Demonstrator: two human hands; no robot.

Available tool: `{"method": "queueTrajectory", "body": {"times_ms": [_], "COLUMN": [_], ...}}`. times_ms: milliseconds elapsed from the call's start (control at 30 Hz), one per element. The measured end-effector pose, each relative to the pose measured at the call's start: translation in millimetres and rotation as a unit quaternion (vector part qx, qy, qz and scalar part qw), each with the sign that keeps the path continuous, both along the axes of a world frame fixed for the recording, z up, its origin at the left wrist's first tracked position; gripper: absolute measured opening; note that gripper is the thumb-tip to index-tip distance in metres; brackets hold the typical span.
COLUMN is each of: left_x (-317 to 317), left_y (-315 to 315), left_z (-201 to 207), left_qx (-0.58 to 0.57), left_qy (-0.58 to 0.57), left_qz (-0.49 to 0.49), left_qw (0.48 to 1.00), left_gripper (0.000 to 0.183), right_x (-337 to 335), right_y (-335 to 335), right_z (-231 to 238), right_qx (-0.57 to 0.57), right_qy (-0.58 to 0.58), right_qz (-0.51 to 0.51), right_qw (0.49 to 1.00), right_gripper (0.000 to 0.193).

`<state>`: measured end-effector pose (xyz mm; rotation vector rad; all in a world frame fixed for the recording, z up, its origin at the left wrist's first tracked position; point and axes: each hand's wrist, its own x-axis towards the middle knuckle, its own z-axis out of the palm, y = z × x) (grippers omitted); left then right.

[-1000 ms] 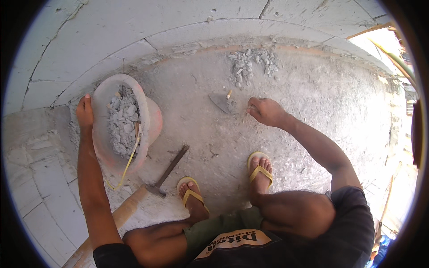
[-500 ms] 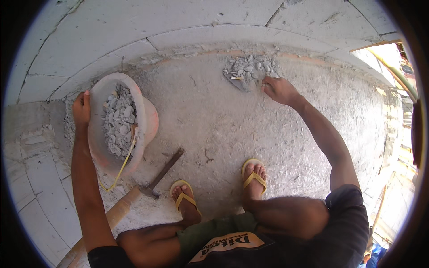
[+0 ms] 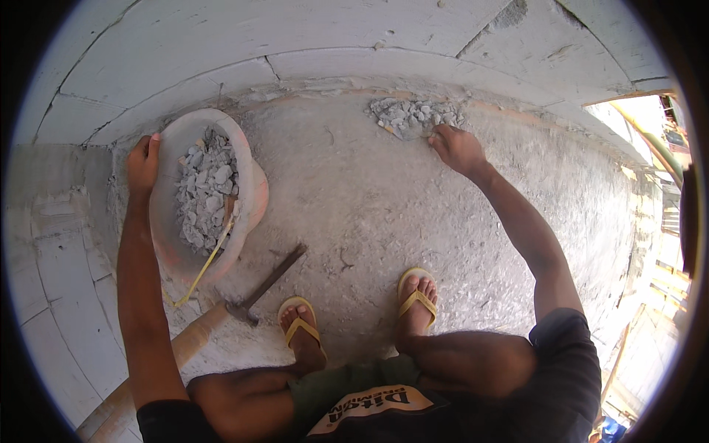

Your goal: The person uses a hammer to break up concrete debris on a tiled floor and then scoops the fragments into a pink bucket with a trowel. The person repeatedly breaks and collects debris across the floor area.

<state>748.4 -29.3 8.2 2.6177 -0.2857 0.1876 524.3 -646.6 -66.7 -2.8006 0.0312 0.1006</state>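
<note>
A dusty, pinkish-white basin [image 3: 253, 166] stands tilted at the left, with grey rubble [image 3: 210, 184] heaped inside. My left hand [image 3: 142, 164] is closed on its left rim, thumb over the edge. Across the floor, my right hand [image 3: 459, 150] is closed at the near right edge of a thin flat grey plate [image 3: 405, 134]. Its fingers are bent and partly hide that edge. Broken rubble [image 3: 417, 113] lies on and around the plate, close to the foot of the wall.
A hammer [image 3: 240, 311] with a thick wooden handle lies between the basin and my left foot. A yellow strap [image 3: 198, 280] hangs over the basin's near rim. Pale block walls [image 3: 340, 66] rise ahead and at the left. Poles [image 3: 653, 136] show through an opening at the right.
My right hand and the plate have moved slightly toward the wall, and less of the plate shows beside the rubble. The basin has shifted a little to the right with my left hand.
</note>
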Motion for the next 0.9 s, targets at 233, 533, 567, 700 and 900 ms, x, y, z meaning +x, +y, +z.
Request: {"method": "queueTrajectory", "body": {"times_ms": [233, 533, 567, 700, 900], "left_x": [-4, -9, -7, -7, -9], "left_y": [-6, -15, -14, -4, -7], "left_z": [2, 18, 15, 13, 19], "left_qx": [-0.016, 0.02, 0.021, 0.03, 0.003], "left_qy": [-0.005, 0.082, 0.081, 0.069, 0.091], "left_qz": [0.009, 0.059, 0.062, 0.064, 0.075], "left_qw": [1.0, 0.995, 0.995, 0.995, 0.993], "left_gripper": [0.05, 0.06, 0.062, 0.066, 0.065], "right_x": [-9, 10, 14, 28, 61], "right_y": [16, 77, 93, 155, 238], "right_z": [31, 128, 145, 197, 188], "right_qx": [-0.009, -0.021, -0.01, 0.057, 0.413], "right_qy": [0.025, -0.029, -0.031, -0.033, 0.133], "right_qz": [-0.008, 0.075, 0.083, 0.121, 0.178], "right_qw": [1.0, 0.997, 0.996, 0.99, 0.883], "right_gripper": [0.027, 0.028, 0.027, 0.027, 0.031]}}
